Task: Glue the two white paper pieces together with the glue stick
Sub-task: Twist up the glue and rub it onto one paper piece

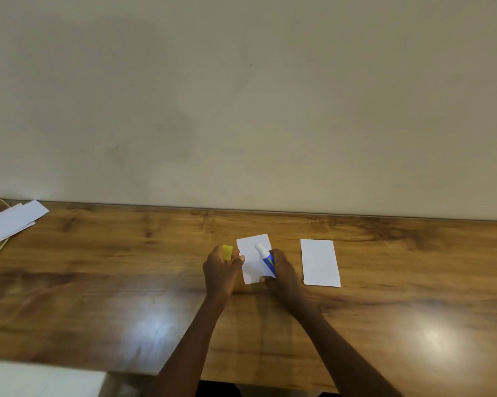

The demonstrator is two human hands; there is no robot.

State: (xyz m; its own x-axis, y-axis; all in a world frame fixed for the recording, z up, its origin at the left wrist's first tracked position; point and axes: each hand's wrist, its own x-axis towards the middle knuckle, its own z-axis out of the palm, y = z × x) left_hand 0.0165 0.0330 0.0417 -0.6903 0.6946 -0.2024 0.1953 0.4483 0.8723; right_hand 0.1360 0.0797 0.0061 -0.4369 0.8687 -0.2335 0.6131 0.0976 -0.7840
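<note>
Gripping uncapped glue stick (pixel 266 257); R hand (pixel 284 275)

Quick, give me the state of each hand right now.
Left hand: closed on the yellow cap.
Right hand: closed on the glue stick, its uncapped white tip over the nearer white paper piece.

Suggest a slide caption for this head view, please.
Right hand holds uncapped glue stick over a white paper piece; left hand holds yellow cap.
</note>
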